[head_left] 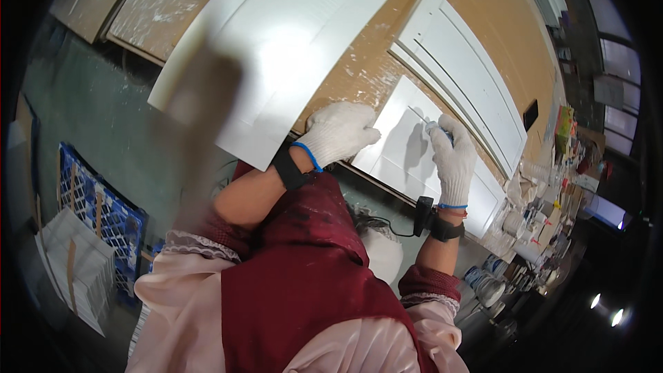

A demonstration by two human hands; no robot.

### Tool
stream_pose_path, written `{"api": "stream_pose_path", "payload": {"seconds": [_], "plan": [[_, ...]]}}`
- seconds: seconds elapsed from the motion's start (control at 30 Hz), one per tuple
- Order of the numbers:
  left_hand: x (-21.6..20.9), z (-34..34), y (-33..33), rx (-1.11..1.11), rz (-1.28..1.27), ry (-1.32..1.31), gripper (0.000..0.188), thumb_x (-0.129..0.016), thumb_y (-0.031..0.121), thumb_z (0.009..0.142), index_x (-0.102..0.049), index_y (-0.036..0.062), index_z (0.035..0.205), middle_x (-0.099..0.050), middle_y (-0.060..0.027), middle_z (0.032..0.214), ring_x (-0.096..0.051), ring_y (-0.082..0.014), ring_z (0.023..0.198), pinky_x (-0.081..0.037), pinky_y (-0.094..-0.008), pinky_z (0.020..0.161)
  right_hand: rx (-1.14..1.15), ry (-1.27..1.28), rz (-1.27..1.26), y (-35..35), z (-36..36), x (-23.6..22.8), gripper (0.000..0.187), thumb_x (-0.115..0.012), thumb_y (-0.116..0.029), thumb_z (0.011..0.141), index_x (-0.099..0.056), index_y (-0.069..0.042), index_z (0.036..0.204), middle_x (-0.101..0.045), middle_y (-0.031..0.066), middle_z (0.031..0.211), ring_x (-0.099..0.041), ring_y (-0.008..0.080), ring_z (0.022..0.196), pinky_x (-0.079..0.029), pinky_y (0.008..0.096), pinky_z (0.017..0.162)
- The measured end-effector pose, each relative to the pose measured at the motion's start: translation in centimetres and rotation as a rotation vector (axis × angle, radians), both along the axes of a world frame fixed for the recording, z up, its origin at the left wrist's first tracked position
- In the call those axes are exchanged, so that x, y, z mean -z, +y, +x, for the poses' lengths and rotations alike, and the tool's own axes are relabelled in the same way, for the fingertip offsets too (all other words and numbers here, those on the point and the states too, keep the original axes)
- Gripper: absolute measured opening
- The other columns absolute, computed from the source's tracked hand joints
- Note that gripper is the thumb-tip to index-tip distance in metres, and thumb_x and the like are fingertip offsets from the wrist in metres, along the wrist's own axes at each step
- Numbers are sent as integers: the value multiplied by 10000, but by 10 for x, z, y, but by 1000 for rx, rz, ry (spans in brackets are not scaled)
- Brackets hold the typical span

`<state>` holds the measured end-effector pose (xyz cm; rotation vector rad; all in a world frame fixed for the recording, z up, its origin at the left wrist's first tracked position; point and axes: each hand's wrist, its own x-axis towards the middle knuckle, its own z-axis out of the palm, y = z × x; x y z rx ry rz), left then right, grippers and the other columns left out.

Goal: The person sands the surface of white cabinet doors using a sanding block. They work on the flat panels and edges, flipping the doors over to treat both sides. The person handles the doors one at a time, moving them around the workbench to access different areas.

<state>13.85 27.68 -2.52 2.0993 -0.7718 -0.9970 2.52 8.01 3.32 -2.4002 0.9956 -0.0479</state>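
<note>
2 gloved hands. My right hand (452, 155) has fingers closed around 1 small tool (433, 128), over the nearest of 3 white panels (390, 137) on the brown tabletop (358, 62). My left hand (342, 131) curls by that panel's left edge; cannot tell if it grips anything. 1 dark flat rectangle (530, 115) at right, 1 blue lattice (131, 235) low left. 1 blurred brown shape (207, 93) blocks part of the largest panel (276, 110).

Right fingers (452, 126) around tool (431, 126); white panel (421, 169) beneath

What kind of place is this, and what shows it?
Probably a workshop for panels or doors: white panels lie on a brown worktable with white smears, tubs and cans crowd the right side, and stacked boards stand by a blue lattice pallet.
</note>
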Motion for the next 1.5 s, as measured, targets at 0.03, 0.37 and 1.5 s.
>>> {"api": "stream_pose_path", "payload": {"seconds": [0.03, 0.37, 1.5], "plan": [[-3, 0, 0, -2, 28, 19, 331, -603, 418, 820, -670, 100, 879, -688, -126, 846, -670, -312, 842, -514, -428, 760, 66, -21, 63, 0, -9, -1, 426, -674, -282, 838, -661, 1, 1156, -696, 114, 910, -637, 177, 738, -503, 289, 707], [-18, -12, -13, -189, 88, -80, 441, -659, 426, 801, -622, 132, 1127, -662, -124, 933, -656, -304, 904, -504, -426, 800, 514, -374, 424, -20, -131, -3, 352, -641, -165, 908, -587, 54, 1178, -604, 34, 802, -481, 61, 567, -419, 204, 517], [-9, -96, 46, -687, 259, -122, 615, -660, 417, 885, -545, -31, 1291, -641, -107, 1039, -598, -212, 942, -479, -355, 816, 751, -496, -95, -221, -349, 58, 431, -605, -99, 901, -539, 30, 1307, -668, 114, 1023, -628, 167, 891, -501, 293, 786]]}}
